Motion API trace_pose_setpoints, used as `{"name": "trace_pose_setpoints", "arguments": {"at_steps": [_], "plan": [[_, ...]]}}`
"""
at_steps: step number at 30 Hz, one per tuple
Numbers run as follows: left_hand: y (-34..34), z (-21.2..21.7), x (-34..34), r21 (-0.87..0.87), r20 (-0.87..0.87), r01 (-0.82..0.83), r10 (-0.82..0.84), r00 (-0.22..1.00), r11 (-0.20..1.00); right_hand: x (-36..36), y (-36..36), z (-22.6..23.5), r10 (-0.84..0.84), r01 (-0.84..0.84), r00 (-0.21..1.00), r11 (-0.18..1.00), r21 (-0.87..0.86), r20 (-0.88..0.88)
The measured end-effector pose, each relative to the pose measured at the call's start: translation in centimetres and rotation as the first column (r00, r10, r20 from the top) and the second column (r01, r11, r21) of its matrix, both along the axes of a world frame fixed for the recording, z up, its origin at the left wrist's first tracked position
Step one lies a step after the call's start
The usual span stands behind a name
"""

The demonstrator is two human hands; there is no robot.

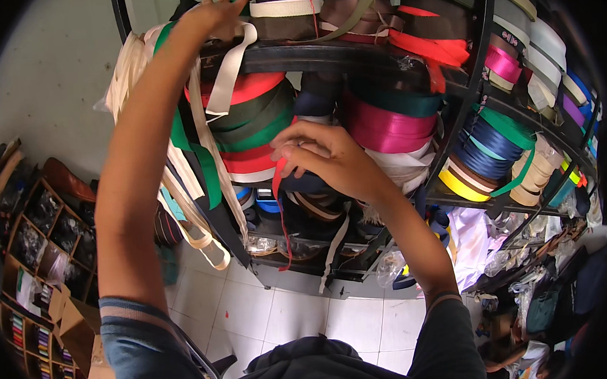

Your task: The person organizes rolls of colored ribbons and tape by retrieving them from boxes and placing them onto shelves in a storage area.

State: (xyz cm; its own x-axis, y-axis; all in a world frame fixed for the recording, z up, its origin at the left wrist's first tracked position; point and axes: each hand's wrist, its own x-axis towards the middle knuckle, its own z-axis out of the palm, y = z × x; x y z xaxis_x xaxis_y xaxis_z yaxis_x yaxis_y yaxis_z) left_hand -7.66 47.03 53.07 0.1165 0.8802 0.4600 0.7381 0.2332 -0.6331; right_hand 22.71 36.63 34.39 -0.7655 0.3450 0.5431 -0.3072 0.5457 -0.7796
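Observation:
My left hand (pixel 213 17) is raised at the top left, beside the white and red rolls of webbing (pixel 284 8) on the upper shelf. Its fingers are apart, and I see nothing held in them. Lower and nearer the middle, my right hand (pixel 322 155) has its fingers curled, thumb and fingertips closed on a narrow red ribbon (pixel 277 191). The ribbon's thin tail dangles below the hand. Behind the fingers is a stack of red, dark green and green rolls (pixel 253 127). A magenta ribbon roll (pixel 388 127) sits just right of the hand.
A black metal rack (pixel 351 58) holds the rolls. Cream straps (pixel 184 165) and a green strap (pixel 209 174) hang off its left end. More rolls, including a navy one (pixel 483 139), fill the right side. A wooden compartment shelf (pixel 45 234) and cardboard box (pixel 77 332) stand lower left, above white floor tiles (pixel 289 314).

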Motion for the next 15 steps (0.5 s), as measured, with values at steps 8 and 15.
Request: {"name": "trace_pose_setpoints", "arguments": {"at_steps": [8, 15], "plan": [[-4.3, 0.2, 7.3, -0.184, 0.310, 0.077, -0.017, 0.951, 0.980, 1.8, 0.5, -3.5, 0.112, -0.099, 0.992, 0.979, -0.179, 0.065], [-7.2, -2.0, 6.1, 0.247, -0.054, 0.212, -0.205, 0.977, 0.945, 0.7, -0.8, -4.9, 0.234, -0.209, 0.963, 0.961, -0.183, 0.132]]}}
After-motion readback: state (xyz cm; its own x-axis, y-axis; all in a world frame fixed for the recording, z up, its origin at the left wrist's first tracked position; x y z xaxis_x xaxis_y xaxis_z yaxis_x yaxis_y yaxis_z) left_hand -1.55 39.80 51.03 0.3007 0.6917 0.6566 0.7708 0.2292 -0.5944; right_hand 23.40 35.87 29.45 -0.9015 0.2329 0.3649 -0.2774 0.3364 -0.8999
